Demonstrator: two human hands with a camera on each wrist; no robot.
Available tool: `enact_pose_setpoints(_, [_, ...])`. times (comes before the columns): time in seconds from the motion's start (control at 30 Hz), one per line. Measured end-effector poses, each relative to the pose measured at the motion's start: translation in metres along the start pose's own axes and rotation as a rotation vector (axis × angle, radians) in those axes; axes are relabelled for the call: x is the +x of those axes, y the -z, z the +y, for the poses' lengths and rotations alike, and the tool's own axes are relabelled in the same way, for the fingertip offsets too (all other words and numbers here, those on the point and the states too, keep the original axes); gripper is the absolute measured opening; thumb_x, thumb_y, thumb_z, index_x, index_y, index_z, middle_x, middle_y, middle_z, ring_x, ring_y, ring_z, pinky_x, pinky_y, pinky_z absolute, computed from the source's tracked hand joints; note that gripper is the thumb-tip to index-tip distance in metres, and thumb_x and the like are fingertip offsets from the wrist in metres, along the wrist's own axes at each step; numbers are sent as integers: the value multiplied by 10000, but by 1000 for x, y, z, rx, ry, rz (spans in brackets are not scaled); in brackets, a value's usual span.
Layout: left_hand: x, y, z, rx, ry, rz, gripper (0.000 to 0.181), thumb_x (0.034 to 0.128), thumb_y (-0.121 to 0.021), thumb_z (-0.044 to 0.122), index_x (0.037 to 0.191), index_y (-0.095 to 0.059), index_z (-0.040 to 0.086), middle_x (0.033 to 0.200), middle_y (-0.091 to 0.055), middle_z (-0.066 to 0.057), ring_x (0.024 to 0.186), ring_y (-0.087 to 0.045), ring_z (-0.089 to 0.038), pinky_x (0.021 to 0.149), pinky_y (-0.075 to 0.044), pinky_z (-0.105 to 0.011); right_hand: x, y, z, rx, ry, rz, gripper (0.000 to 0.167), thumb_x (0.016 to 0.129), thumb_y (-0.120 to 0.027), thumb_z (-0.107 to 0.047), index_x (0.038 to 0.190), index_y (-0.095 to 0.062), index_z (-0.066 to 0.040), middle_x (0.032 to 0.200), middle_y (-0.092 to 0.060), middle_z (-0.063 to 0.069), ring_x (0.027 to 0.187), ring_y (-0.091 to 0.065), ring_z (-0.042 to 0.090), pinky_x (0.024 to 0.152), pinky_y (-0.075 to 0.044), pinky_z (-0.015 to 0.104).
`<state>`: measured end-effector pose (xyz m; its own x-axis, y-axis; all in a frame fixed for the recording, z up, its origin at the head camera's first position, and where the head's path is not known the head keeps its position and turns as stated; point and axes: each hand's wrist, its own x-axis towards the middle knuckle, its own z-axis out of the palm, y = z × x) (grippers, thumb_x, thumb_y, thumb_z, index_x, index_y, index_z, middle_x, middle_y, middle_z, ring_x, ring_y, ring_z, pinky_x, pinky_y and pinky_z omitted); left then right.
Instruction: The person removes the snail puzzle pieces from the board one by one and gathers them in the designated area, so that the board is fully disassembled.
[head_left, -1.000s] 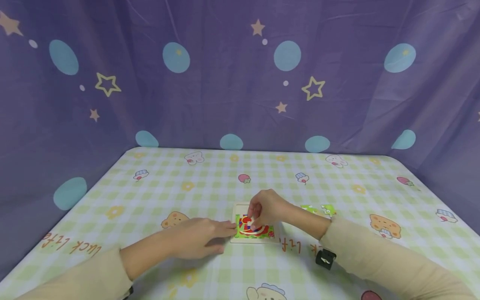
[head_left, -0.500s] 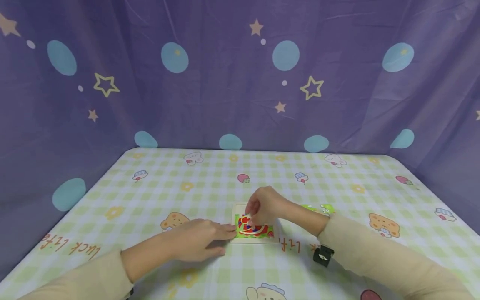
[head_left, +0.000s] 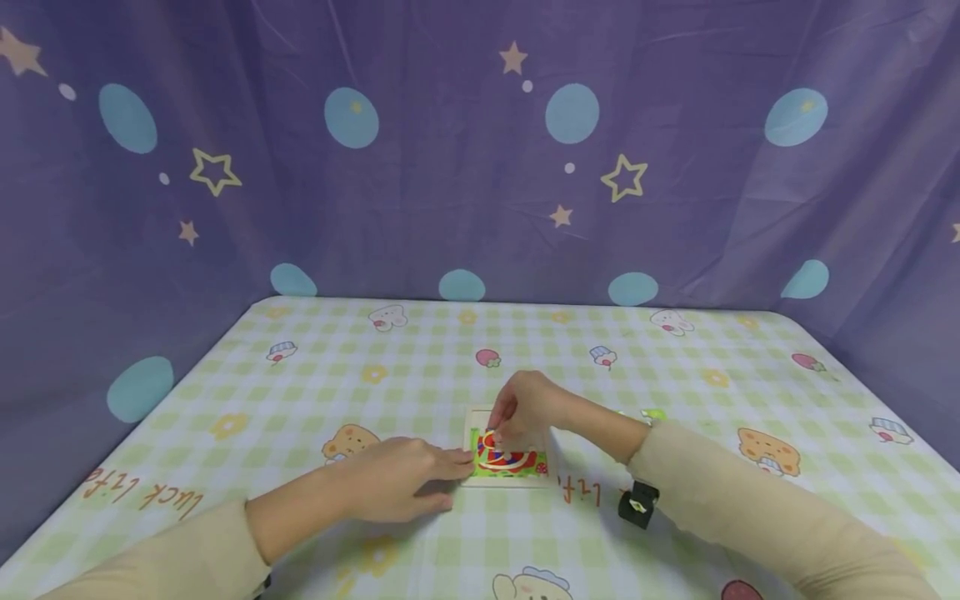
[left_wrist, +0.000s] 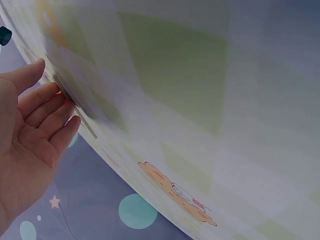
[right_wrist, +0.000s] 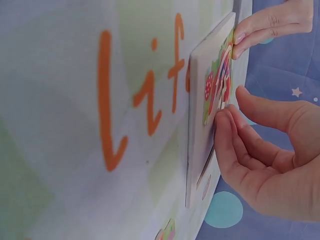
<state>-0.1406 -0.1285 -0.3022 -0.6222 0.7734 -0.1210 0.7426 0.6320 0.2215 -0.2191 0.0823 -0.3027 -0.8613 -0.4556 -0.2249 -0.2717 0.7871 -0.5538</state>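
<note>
A small wooden jigsaw board (head_left: pixel 512 482) lies flat at the middle of the table, its lower part filled with a red, blue and green picture (right_wrist: pixel 216 90). Over the picture, my right hand (head_left: pixel 527 410) pinches a small red puzzle piece (head_left: pixel 490 441) with a pale edge between thumb and fingertips; the fingers hide much of it. My left hand (head_left: pixel 401 479) lies palm down at the board's left edge, fingertips touching it and fingers fairly straight. In the left wrist view the left hand (left_wrist: pixel 37 117) reaches to the board's thin edge (left_wrist: pixel 86 125).
Right of the board, a loose green puzzle piece (head_left: pixel 654 413) lies partly behind the right forearm. A colourful loose piece (right_wrist: pixel 166 232) shows at the bottom of the right wrist view. A checked cloth (head_left: pixel 337 550) covers the table, with a purple curtain (head_left: pixel 450 192) behind.
My right hand has shifted slightly left over the board, and the piece at its fingertips has turned a little. The right forearm covers more of the loose green pieces. My left hand stays put.
</note>
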Motion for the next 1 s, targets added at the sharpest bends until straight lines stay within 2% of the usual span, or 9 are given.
enact_pose_setpoints(0.17, [1, 0, 0, 3, 2, -1, 398, 943, -609, 270, 1318, -598, 139, 1402, -550, -14, 1292, -544, -170, 1015, -507, -381, 4, 0, 0, 56, -46, -2, 62, 769, -797, -93, 749, -739, -99, 689, -699, -23, 616, -563, 52, 614, -475, 153])
enact_pose_setpoints(0.43, [1, -1, -1, 3, 3, 6, 386, 936, -618, 257, 1305, -612, 147, 1399, -555, -10, 1287, -549, -180, 998, -518, -379, 7, -5, 2, 216, -83, -37, 50, 780, -787, -93, 799, -749, -66, 700, -713, 8, 576, -604, 49, 603, -520, 165])
enact_pose_setpoints(0.83, [1, 2, 1, -8, 21, -20, 386, 933, -623, 254, 1303, -614, 144, 1401, -556, -13, 1276, -559, -191, 993, -522, -378, 8, -10, 0, 260, -90, -17, 33, 777, -781, -61, 805, -764, -66, 715, -734, 9, 574, -614, 55, 608, -545, 182])
enact_pose_setpoints(1.0, [1, 1, 0, -1, 15, -12, 386, 934, -621, 253, 1305, -612, 146, 1402, -555, -11, 1275, -559, -186, 991, -523, -375, 8, -9, 0, 288, -106, -20, 33, 782, -774, -53, 812, -767, -61, 740, -746, 19, 576, -638, 56, 625, -562, 193])
